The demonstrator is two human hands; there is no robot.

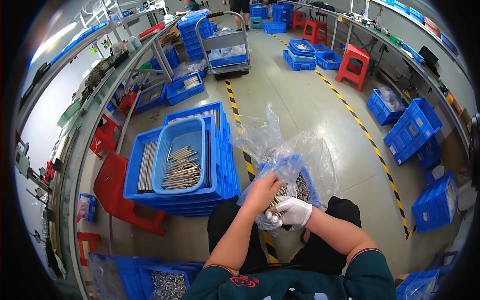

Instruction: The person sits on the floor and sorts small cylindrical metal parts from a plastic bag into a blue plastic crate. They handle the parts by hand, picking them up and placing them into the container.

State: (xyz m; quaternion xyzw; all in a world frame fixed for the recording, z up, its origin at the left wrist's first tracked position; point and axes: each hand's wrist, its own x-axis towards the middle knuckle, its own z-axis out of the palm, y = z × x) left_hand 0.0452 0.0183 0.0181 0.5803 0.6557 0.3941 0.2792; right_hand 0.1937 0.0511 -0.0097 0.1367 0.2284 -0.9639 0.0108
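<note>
In front of me, between my knees, a blue bin point(311, 189) lined with a clear plastic bag point(320, 155) holds many thin metal rods point(301, 190). My bare left hand point(264, 192) is curled at the bin's near left side, its fingers closed over rods and next to the bag. Just below and to the right, my right hand point(294, 212), in a white glove, has its fingers bent round a bunch of rods. The rod ends poke out between the two hands. My left fingertips are partly hidden.
Left of me, a light-blue tray point(158, 167) of loose rods sits on stacked blue crates point(225, 192) with more rods. A red stool point(112, 185) stands beside them. A trolley point(227, 47) is ahead; a crate of small metal parts point(169, 285) is at lower left.
</note>
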